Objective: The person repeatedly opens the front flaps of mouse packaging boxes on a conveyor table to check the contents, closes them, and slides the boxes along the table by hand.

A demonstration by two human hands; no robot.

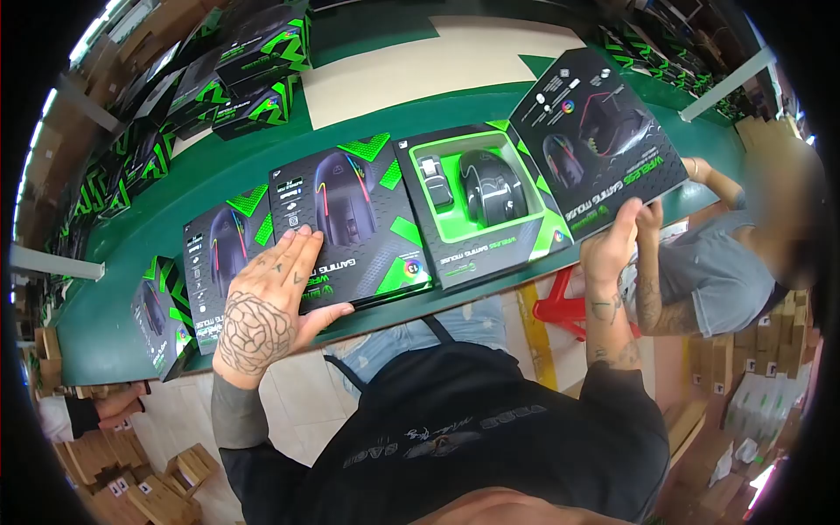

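Observation:
A black and green gaming mouse box [486, 197] lies with its front flap [604, 131] swung out to the right. Through its window show a black wireless mouse [491, 188] and a small dark part [432, 179] in a green insert. My right hand [610, 249] grips the flap's lower edge, thumb on the printed side. To the left, my left hand [271, 311] lies flat on the lower left corner of a closed mouse box [346, 210], its thumb stretched out along the bottom edge. Another closed box [229, 236] is partly hidden beneath that hand.
One more mouse box [160, 319] stands at the left end of the green table [105, 280]. Stacked boxes [262, 57] line the back left, with others at the back right [647, 57]. A co-worker [726, 271] is at the right, beside a red stool [556, 306].

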